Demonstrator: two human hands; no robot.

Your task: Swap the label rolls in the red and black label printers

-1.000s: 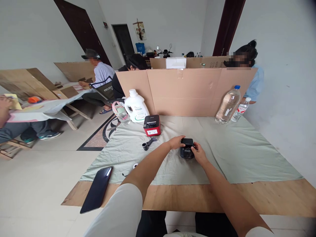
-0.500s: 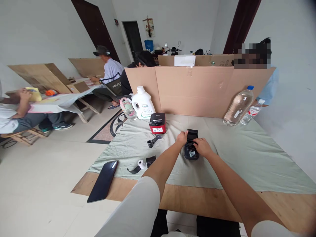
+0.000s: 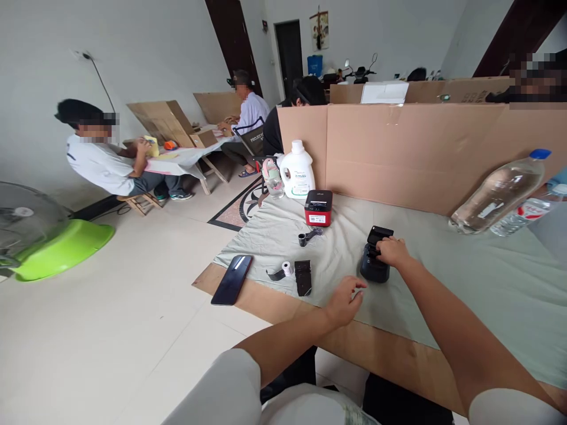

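A small black label printer (image 3: 373, 264) with its lid up stands on the pale green cloth (image 3: 443, 277). My right hand (image 3: 392, 252) rests on top of it, fingers at the open lid. My left hand (image 3: 344, 300) hovers empty above the cloth's near edge, fingers loosely apart, a short way left of the printer. A small paper roll with a black strip (image 3: 283, 270) and a flat black piece (image 3: 303, 277) lie to the left of that hand.
A red and black printer (image 3: 318, 208), a black spool part (image 3: 307, 236), a white detergent jug (image 3: 296, 170), a phone (image 3: 232, 279) and water bottles (image 3: 500, 193) sit on the table. A cardboard screen (image 3: 420, 153) stands behind. Other people sit at left.
My left hand has come off the black printer and drawn back toward me. The view has swung left. My right hand stays on the printer.
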